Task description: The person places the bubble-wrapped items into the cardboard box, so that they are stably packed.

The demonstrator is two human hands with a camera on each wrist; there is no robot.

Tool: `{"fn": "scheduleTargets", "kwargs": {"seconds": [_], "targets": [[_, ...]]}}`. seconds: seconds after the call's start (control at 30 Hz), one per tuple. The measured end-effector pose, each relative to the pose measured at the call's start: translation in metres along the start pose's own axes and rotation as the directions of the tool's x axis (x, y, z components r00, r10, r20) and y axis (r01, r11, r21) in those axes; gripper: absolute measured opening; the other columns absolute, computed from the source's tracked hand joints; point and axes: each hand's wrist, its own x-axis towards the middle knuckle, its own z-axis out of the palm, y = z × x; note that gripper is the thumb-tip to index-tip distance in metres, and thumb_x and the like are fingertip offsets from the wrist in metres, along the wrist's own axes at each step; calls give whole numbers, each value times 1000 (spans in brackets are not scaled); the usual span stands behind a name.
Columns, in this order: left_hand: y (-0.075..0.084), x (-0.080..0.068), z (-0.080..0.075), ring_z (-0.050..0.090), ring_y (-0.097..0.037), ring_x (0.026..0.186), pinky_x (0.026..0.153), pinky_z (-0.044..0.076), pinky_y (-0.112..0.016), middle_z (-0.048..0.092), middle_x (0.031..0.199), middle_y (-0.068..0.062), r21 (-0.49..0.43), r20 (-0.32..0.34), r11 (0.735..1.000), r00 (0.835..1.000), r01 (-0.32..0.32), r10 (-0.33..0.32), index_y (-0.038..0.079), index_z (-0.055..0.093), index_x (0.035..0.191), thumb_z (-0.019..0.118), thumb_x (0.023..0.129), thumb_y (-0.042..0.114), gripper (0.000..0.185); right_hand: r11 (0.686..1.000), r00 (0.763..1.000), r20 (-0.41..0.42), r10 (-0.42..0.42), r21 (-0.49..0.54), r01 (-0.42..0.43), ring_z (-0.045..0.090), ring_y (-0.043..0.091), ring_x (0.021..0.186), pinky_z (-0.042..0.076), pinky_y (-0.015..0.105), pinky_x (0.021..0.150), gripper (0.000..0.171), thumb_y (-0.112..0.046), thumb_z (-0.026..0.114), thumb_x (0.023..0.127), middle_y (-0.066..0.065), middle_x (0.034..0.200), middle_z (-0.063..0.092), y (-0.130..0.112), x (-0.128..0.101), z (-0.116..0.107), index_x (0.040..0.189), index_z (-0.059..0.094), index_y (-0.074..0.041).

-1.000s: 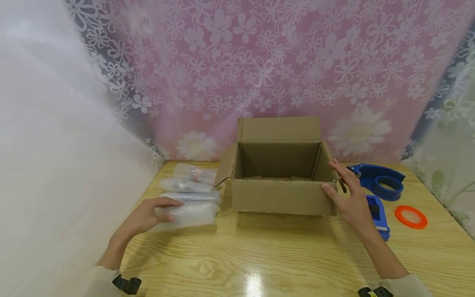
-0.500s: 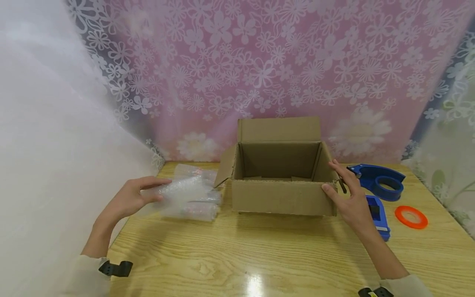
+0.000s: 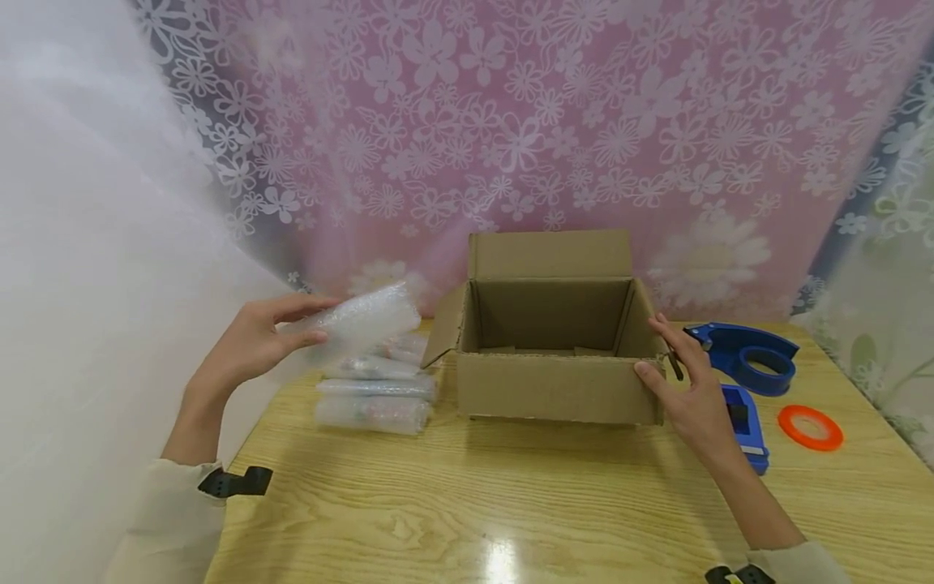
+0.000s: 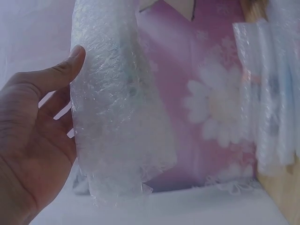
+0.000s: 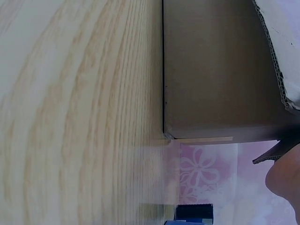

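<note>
My left hand (image 3: 251, 345) pinches a bubble-wrapped package (image 3: 375, 316) at its left end, thumb in front and fingers behind. The package is held tilted above the table, over other wrapped packages. Its contents are blurred by the bubble wrap (image 4: 115, 98) in the left wrist view. An open cardboard box (image 3: 558, 393) stands in the middle, its back flap up and its left flap folded outward. At the box's right front corner my right hand (image 3: 689, 397) grips the wall, thumb on the front face and fingers along the right side. Only part of that hand (image 5: 287, 180) shows in the right wrist view.
Several bubble-wrapped packages (image 3: 372, 414) lie in a row left of the box. To its right are a blue tape dispenser (image 3: 718, 349), another blue tool (image 3: 751, 442) partly behind my wrist, and an orange ring-shaped roll (image 3: 810, 427). A flowered curtain (image 3: 525, 146) hangs behind the table.
My left hand has lifted one bubble-wrapped package off the row, first to the left, then upward. The right hand and the box have stayed in place.
</note>
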Motion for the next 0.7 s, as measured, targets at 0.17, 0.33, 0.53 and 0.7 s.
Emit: {"fn": "scheduleTargets", "kwargs": {"seconds": [0.17,0.33,0.53,0.7], "targets": [[17,27,6,62,-25,129,108,48,-53,66,141,4,1,4,999,999,-46,46,29,68,139,79,95,27,46,1000,1000,0,4,-11,-4,22,9,154,19,66,121,66,-11,68,102,-10,170,28,-1,0,0,161,43,-26],[36,52,16,63,-22,128,108,49,-51,69,137,6,-18,19,995,995,-101,102,30,69,139,80,94,29,46,1000,1000,-3,4,-10,-4,22,8,154,20,69,120,66,-11,69,102,-10,169,29,-1,0,0,160,44,-26],[54,77,24,63,-23,127,108,49,-48,70,135,5,-37,6,987,988,-155,155,24,70,138,80,94,25,45,1000,1000,-8,4,-14,-4,23,10,154,20,72,118,66,-11,70,100,-6,169,31,0,0,0,160,45,-26],[70,94,32,65,-21,125,107,50,-44,71,133,4,-54,-29,980,981,-192,191,21,71,136,82,93,22,45,1000,1000,-7,3,-23,-3,24,18,155,23,64,120,67,-10,71,100,-3,169,32,0,-1,0,160,45,-25]]}}
